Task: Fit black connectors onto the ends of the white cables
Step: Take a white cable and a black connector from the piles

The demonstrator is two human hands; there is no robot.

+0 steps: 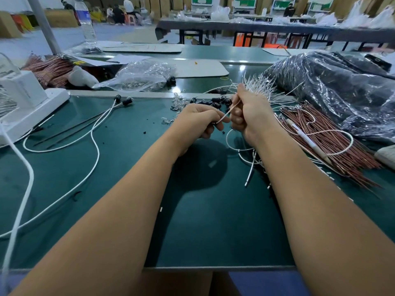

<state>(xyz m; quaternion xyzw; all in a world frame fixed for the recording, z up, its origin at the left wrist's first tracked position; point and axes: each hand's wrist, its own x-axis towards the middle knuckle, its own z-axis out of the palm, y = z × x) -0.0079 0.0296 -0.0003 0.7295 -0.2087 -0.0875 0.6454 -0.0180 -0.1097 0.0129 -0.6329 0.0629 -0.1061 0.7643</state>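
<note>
My right hand (248, 113) grips a bundle of white cables (259, 85) whose ends fan out above the fist. One white cable (229, 111) runs from that fist down to my left hand (197, 122), which pinches its end; something small and dark shows at those fingertips. A heap of loose black connectors (213, 101) lies on the green mat just beyond both hands. Two white cables with black connectors fitted (121, 100) lie to the left.
A white box (27, 99) stands at the left edge. Red-brown wire bundles (324, 142) and a pen (305, 139) lie to the right, under a dark plastic bag (333, 88). A clear bag (141, 75) and a water bottle (86, 22) sit further back.
</note>
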